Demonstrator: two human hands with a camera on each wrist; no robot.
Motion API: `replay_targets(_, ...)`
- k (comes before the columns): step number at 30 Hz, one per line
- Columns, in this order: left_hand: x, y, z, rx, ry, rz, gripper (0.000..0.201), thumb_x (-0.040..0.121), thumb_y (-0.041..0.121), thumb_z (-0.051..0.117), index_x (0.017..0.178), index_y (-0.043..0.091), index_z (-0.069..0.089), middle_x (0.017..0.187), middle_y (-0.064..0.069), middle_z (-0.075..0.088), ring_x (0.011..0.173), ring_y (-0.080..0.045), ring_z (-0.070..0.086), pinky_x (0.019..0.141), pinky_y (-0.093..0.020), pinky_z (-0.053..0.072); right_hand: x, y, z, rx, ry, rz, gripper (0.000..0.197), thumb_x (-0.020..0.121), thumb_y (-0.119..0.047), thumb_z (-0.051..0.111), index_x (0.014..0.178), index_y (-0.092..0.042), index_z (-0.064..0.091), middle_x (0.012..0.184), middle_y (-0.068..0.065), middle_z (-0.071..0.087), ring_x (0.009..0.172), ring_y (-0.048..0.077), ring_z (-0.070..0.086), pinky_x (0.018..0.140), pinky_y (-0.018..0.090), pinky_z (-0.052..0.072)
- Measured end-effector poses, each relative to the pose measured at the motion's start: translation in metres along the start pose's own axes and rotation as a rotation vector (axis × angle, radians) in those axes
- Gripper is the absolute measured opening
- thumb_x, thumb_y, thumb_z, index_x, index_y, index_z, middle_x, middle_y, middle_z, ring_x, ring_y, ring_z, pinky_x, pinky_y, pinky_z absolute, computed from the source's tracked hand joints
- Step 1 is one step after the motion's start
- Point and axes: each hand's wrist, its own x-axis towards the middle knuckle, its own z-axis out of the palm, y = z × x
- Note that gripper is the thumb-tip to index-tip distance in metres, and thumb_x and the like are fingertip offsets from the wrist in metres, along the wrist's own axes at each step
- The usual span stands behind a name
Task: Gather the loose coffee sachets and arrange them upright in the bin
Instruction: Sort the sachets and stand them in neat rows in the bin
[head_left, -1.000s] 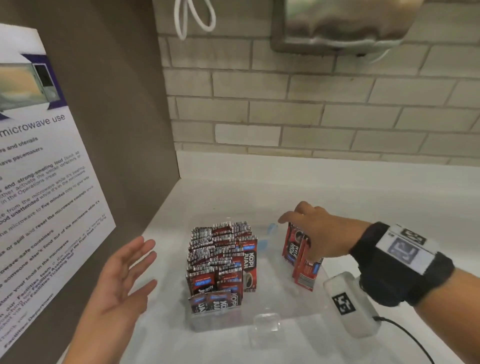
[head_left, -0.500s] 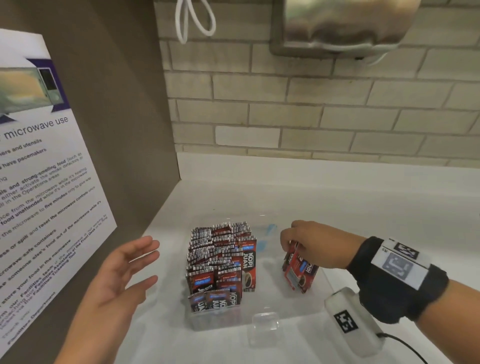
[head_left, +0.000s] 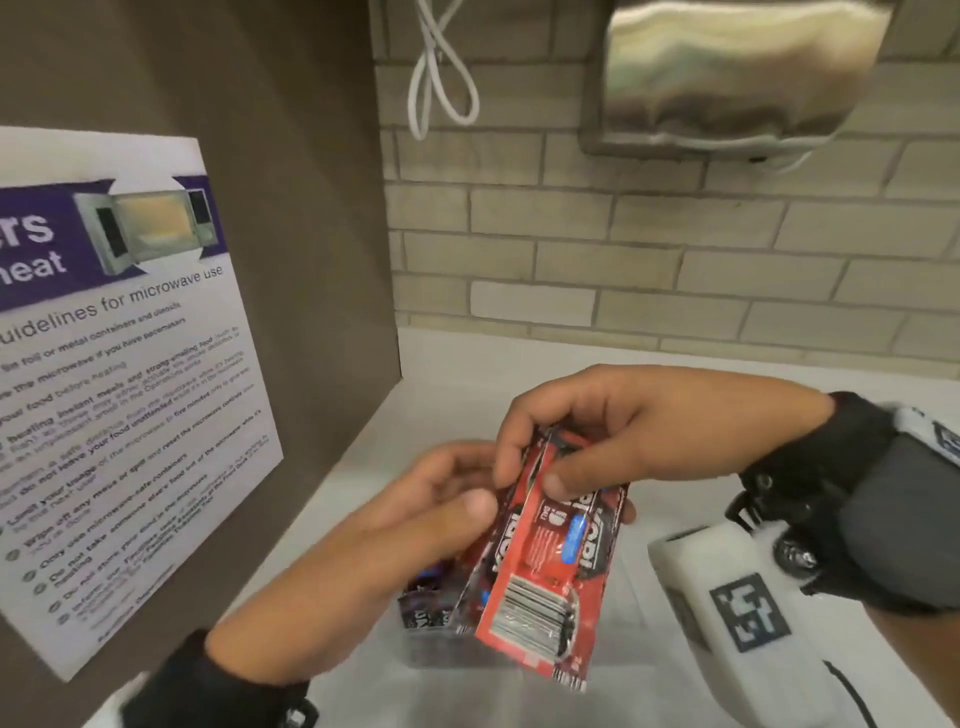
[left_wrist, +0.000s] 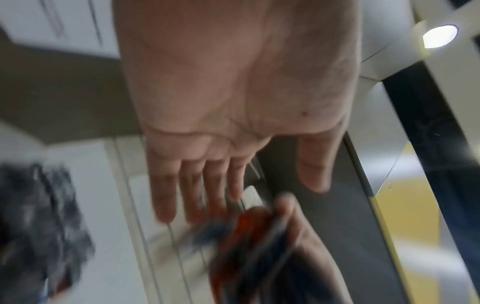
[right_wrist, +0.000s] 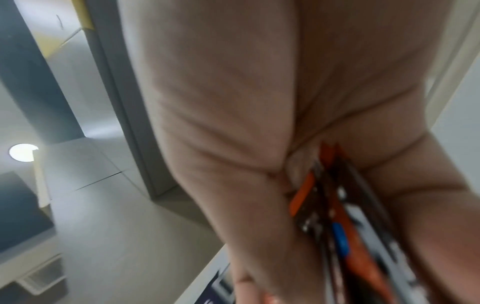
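Sachets still to file: we've got a small red bunch pinched in our right hand, left hand open-fingered steadying it, above the clear bin where some sachets already sit below our left hand.

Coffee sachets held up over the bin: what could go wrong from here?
1. The right hand pinches several red sachets only near their top; the fanned lower ends could slip out and fall flat.
2. The left hand is open beside the bundle, not gripping it, so it may not catch a slip.
3. The hands hide most of the bin, so lowering blind could knock over the sachets already standing there.
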Motion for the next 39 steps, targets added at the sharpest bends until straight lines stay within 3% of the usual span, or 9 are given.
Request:
replay_targets(3, 0.001, -0.002, 0.013, -0.219, -0.196, -0.188, 0.066, 0.060, 0.038, 0.087, 0.119, 0.021, 0.063, 0.117, -0.011, 0.067, 0.105, -0.025, 0.065, 0.091, -0.039, 0.051, 0.018, -0.005, 0.009, -0.016, -0.021, -0.077, 0.025, 0.091, 0.000, 0.054, 0.113, -0.013, 0.056, 0.106, 0.024, 0.063, 0.093, 0.047, 0.061, 0.075, 0.061, 0.051)
replay_targets(9, -0.004, -0.012, 0.013, -0.417, 0.013, -0.142, 0.046, 0.055, 0.004, 0.078, 0.100, 0.011, 0.071, 0.106, -0.025, 0.068, 0.092, -0.037, 0.068, 0.074, -0.043, 0.057, 0.028, 0.004, 0.024, -0.050, 0.409, -0.062, 0.043, 0.074, -0.034, 0.071, 0.113, -0.030, 0.056, 0.106, -0.010, 0.061, 0.084, 0.016, 0.063, 0.077, 0.038, 0.057)
replay_targets(12, -0.003, -0.011, 0.014, -0.446, 0.144, -0.123, 0.043, 0.061, -0.002, 0.072, 0.101, 0.014, 0.070, 0.108, -0.026, 0.067, 0.092, -0.041, 0.067, 0.068, -0.050, 0.058, 0.029, 0.010, 0.033, -0.008, 0.587, -0.046, 0.043, 0.061, -0.048, 0.071, 0.100, -0.033, 0.061, 0.093, -0.010, 0.060, 0.073, 0.011, 0.056, 0.070, 0.031, 0.052)
replay_targets(17, -0.003, -0.012, 0.017, -0.532, 0.172, -0.130, 0.042, 0.059, 0.005, 0.079, 0.099, 0.014, 0.072, 0.105, -0.022, 0.069, 0.090, -0.035, 0.070, 0.066, -0.053, 0.058, 0.041, 0.023, 0.049, 0.243, 0.600, -0.062, 0.028, 0.076, -0.003, 0.073, 0.099, -0.013, 0.062, 0.073, 0.005, 0.055, 0.058, 0.010, 0.052, 0.050, 0.014, 0.041)
replay_targets(22, -0.005, -0.022, 0.012, -0.626, 0.153, -0.125, 0.064, 0.039, 0.020, 0.095, 0.098, 0.011, 0.073, 0.101, -0.018, 0.071, 0.078, -0.026, 0.070, 0.053, -0.035, 0.057, 0.044, 0.029, 0.050, 0.410, 0.763, -0.094, 0.018, 0.082, 0.006, 0.062, 0.090, -0.009, 0.057, 0.077, 0.005, 0.060, 0.050, 0.007, 0.051, 0.042, 0.016, 0.038)
replay_targets(26, -0.004, -0.024, 0.007, -0.707, 0.226, -0.076, 0.067, 0.043, 0.023, 0.094, 0.103, 0.004, 0.070, 0.099, -0.021, 0.069, 0.067, -0.021, 0.067, 0.049, -0.032, 0.055, 0.036, 0.025, 0.043, 0.572, 0.835, -0.377, 0.028, 0.079, 0.012, 0.060, 0.076, -0.014, 0.054, 0.069, 0.000, 0.065, 0.052, 0.012, 0.055, 0.047, 0.018, 0.043)
replay_targets(30, -0.003, -0.017, 0.007, -0.730, 0.362, -0.001, 0.036, 0.064, 0.018, 0.071, 0.098, 0.008, 0.067, 0.091, -0.016, 0.072, 0.064, -0.018, 0.066, 0.048, -0.030, 0.054, 0.029, 0.026, 0.049, 0.226, 0.859, -0.672, 0.037, 0.070, 0.016, 0.058, 0.068, -0.021, 0.062, 0.090, 0.001, 0.067, 0.089, 0.013, 0.064, 0.074, 0.021, 0.050)
replay_targets(34, -0.003, -0.012, 0.011, -0.588, 0.439, 0.090, 0.033, 0.068, 0.014, 0.063, 0.101, 0.013, 0.066, 0.091, -0.008, 0.074, 0.068, -0.017, 0.070, 0.053, -0.030, 0.056, 0.035, 0.044, 0.069, -0.341, 0.823, -0.547, 0.023, 0.074, 0.007, 0.060, 0.073, -0.016, 0.065, 0.106, -0.007, 0.054, 0.097, 0.012, 0.061, 0.080, 0.027, 0.050)
replay_targets(39, -0.002, -0.016, 0.009, -0.350, 0.548, 0.107, 0.033, 0.079, -0.007, 0.059, 0.106, 0.013, 0.062, 0.087, -0.006, 0.074, 0.067, -0.016, 0.069, 0.052, -0.027, 0.053, 0.034, 0.045, 0.077, -0.364, 0.737, -0.415, 0.034, 0.077, 0.007, 0.049, 0.081, -0.021, 0.068, 0.109, -0.013, 0.048, 0.094, 0.010, 0.060, 0.074, 0.028, 0.049)
